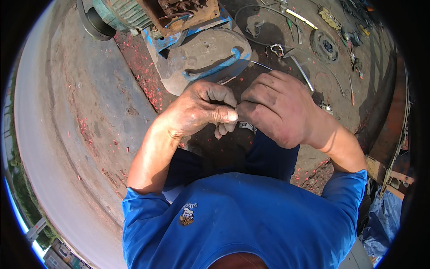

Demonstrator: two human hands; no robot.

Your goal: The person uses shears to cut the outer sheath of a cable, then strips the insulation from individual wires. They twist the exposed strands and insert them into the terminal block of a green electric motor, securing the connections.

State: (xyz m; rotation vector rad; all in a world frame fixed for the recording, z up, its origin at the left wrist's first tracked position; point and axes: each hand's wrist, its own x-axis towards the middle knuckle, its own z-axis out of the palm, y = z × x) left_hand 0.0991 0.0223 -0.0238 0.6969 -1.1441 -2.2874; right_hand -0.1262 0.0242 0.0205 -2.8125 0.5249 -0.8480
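Note:
Both my hands meet in front of my body, dirty and close together. My left hand [201, 107] is closed in a pinch, with thumb against forefinger. Against its fingertips my right hand [277, 107] is curled closed, back upward. Whatever sits between the fingers is too small or hidden to make out. A thin pale rod or wire [261, 66] shows just past the right knuckles; I cannot tell whether that hand holds it. Beyond the hands is a flat, dirty plate [197, 56] with a blue curved handle [212, 67]. A green finned electric motor [127, 13] with an open terminal box [154, 11] stands behind it.
Right of the plate, the ground holds a hammer-like tool [301, 71], a round metal part [324, 46], a green-handled tool [290, 28], a cable [264, 43] and several other tools. Red chips [145, 85] lie scattered at left. A rusty metal edge [387, 107] runs along the right.

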